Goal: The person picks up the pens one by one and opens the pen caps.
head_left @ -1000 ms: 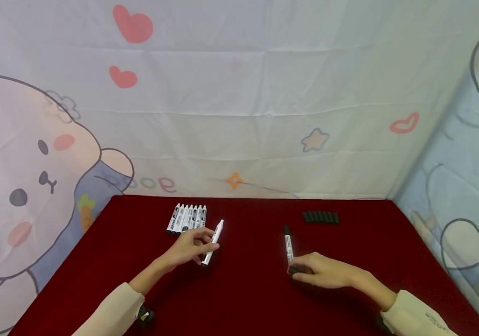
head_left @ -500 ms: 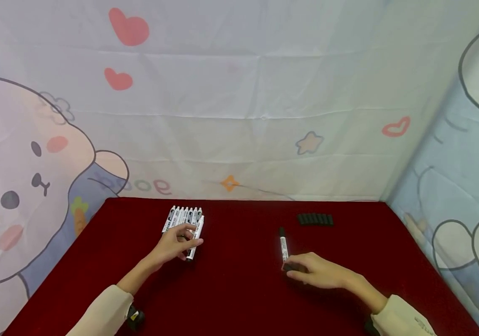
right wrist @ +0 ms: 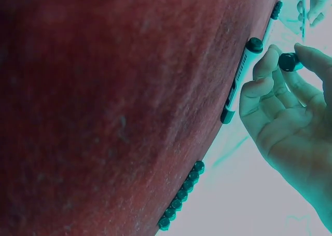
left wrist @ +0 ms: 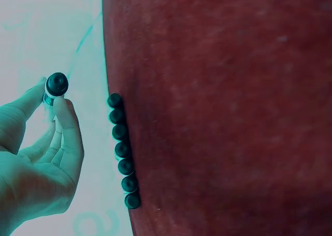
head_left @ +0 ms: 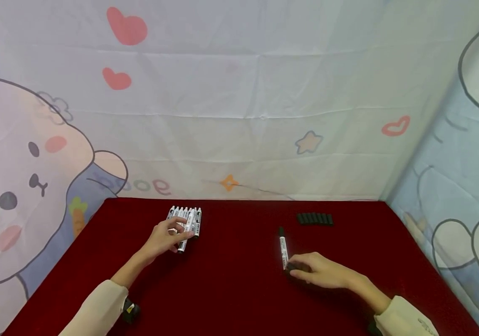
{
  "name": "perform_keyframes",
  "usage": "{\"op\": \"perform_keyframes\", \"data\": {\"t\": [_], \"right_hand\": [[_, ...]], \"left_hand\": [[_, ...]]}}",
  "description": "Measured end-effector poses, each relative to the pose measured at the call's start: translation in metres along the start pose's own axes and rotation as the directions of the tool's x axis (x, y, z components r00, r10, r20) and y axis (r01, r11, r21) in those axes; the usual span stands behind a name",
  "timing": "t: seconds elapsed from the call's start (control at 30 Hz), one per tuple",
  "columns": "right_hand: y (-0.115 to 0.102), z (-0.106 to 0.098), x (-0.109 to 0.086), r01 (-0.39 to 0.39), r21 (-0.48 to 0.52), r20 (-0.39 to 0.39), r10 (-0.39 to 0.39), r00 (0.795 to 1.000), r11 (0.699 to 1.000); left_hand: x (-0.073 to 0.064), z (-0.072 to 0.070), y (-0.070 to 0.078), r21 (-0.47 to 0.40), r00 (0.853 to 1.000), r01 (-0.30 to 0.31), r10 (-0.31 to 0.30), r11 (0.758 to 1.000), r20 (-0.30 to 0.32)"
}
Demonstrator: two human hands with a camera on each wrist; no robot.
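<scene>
My left hand (head_left: 163, 240) pinches a white marker (head_left: 183, 244) between thumb and fingers, its black end toward me and its white tip pointing away. This marker is over the right part of a row of similar white markers (head_left: 198, 221); their black ends show in the left wrist view. My right hand (head_left: 323, 270) pinches a small black marker cap (right wrist: 289, 62) with thumb and fingertips. Just beyond those fingertips lies a single marker (head_left: 283, 252) with a black cap on its far end.
A row of several black caps (head_left: 315, 219) lies at the back right of the red-covered table (head_left: 231, 289). Behind the table hangs a pale printed cloth (head_left: 222, 93), with more cloth on the right side.
My left hand has carried its marker leftward and away from me, to the row of markers. The right hand stays by the single marker, still holding the cap. The head view has shifted slightly.
</scene>
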State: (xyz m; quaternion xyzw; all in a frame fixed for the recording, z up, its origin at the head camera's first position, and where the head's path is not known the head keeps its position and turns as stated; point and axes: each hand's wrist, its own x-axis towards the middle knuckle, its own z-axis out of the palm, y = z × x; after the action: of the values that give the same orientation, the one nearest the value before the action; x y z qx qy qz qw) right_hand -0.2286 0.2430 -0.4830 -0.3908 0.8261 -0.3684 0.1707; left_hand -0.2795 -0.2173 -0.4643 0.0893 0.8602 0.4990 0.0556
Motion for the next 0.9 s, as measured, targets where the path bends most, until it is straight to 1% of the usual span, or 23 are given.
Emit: {"op": "perform_keyframes", "data": {"t": [0.13, 0.23, 0.53, 0.63, 0.77, 0.9], "right_hand": [[0.002, -0.002, -0.001, -0.013, -0.009, -0.008, 0.013, 1.0, 1.0], [0.003, -0.003, -0.001, -0.018, -0.005, -0.006, 0.018, 1.0, 1.0], [0.003, 0.002, -0.001, -0.041, 0.02, 0.013, 0.041, 0.999, 0.999], [0.002, 0.003, 0.001, -0.031, 0.018, 0.014, 0.031, 0.999, 0.999], [0.001, 0.002, 0.005, -0.018, 0.013, 0.018, 0.018, 1.0, 1.0], [0.001, 0.001, 0.006, -0.007, 0.006, 0.024, 0.007, 1.0, 1.0]], "left_hand": [[0.003, -0.007, 0.001, 0.007, 1.0, -0.014, 0.015, 1.0, -0.02], [0.006, -0.013, 0.001, 0.01, 0.999, -0.011, 0.011, 1.0, -0.041], [0.011, -0.034, -0.007, 0.019, 0.997, -0.006, 0.007, 1.0, -0.071], [0.015, -0.043, -0.014, 0.068, 0.996, 0.0, 0.006, 0.998, -0.088], [0.023, -0.054, -0.028, 0.139, 0.994, 0.027, -0.012, 0.99, -0.11], [0.03, -0.062, -0.04, 0.146, 0.992, 0.065, -0.049, 0.987, -0.116]]}}
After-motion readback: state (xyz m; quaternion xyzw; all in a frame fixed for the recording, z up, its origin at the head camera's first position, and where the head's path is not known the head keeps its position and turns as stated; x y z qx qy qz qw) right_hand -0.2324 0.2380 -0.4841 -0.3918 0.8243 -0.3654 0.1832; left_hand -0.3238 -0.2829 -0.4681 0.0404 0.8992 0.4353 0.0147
